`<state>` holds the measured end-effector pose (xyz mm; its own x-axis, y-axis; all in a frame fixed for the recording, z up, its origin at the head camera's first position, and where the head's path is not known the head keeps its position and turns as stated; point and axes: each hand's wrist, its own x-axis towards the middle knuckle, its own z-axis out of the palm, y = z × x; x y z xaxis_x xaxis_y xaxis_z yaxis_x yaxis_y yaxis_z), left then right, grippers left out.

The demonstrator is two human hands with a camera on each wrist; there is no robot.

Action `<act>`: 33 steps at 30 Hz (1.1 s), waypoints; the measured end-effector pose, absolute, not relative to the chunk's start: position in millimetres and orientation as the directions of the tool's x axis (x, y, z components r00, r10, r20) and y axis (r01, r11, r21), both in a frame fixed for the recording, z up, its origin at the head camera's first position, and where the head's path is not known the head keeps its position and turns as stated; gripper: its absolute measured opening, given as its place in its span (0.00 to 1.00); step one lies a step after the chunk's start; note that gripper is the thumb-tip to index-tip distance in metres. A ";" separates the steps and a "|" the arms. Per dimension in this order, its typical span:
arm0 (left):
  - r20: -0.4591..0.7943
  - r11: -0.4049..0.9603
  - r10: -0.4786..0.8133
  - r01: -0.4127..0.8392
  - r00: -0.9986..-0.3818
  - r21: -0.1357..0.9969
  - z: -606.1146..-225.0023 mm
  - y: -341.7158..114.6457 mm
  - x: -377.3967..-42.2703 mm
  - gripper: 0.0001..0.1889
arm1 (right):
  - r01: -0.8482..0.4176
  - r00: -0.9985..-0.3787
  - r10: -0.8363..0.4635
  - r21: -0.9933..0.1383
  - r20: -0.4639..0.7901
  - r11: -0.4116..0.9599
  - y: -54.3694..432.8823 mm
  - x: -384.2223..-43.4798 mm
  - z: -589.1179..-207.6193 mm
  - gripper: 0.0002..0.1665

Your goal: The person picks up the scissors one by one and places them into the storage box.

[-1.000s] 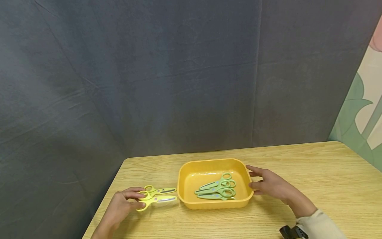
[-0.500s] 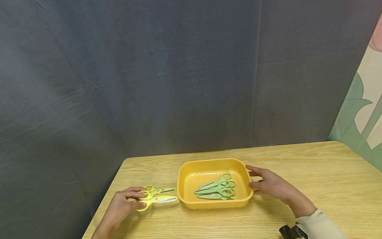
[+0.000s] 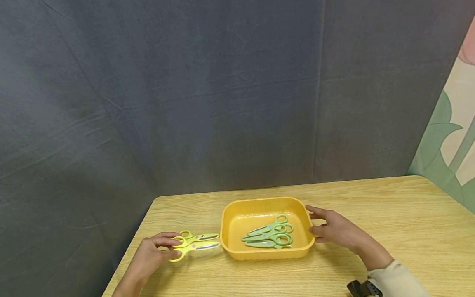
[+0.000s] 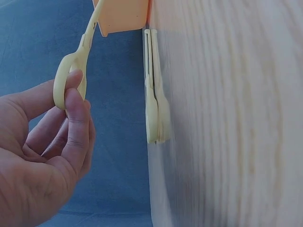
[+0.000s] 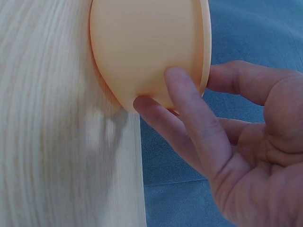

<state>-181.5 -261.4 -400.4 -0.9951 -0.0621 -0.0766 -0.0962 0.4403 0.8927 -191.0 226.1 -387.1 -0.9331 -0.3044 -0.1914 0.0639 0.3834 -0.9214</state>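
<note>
My left hand (image 3: 148, 255) pinches the handle loops of yellow scissors (image 3: 200, 246). In the left wrist view these scissors (image 4: 78, 71) hang above the table, blades pointing away from the hand. A second yellow pair of scissors (image 3: 205, 237) lies flat on the table just behind; its side shows as a thin strip (image 4: 151, 94) from the left wrist. The orange-yellow tray (image 3: 224, 225) stands to their right, several light green scissors (image 3: 265, 236) piled inside. At the tray's right end, my right hand (image 3: 335, 229) rests its extended fingertips (image 5: 177, 78) against the outer wall and rim.
The wooden table (image 3: 375, 214) reaches back to a grey-blue curtain (image 3: 237, 103). A painted wall (image 3: 449, 144) rises beyond the table's right end. A dark wristwatch (image 3: 365, 288) sits at the right cuff.
The blades of the held yellow scissors have tilted very slightly upward in the head view. Both hands, the tray and the green scissors stay where they were.
</note>
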 end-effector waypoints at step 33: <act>-0.040 0.450 -0.018 -0.044 -0.999 0.892 -390.7 -261.7 -176.6 0.15 | 0.075 -0.934 -0.295 -0.915 -0.204 0.396 225.4 -191.7 -386.5 0.45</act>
